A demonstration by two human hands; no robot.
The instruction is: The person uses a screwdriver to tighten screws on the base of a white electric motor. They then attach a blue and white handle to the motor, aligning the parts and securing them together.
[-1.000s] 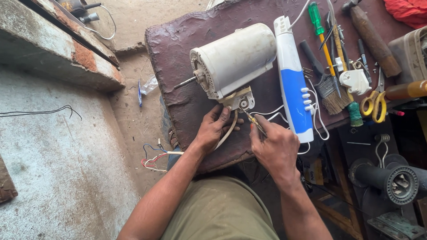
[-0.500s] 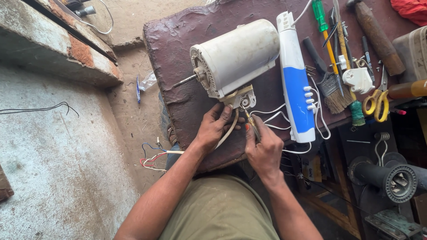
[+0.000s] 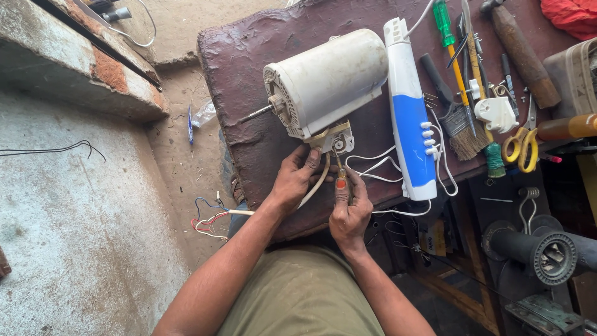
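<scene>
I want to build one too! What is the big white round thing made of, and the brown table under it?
The white motor housing looks like moulded plastic, matte and grimy, with ribbed vents at its end. A thin shaft sticking out looks like bare metal. The table top seems covered in dark brown, cracked, leathery sheet, worn at the edges; what lies beneath is hidden.

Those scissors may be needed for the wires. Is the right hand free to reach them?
Probably not at once: the right hand grips a screwdriver at the motor. The scissors lie uncovered.
</scene>
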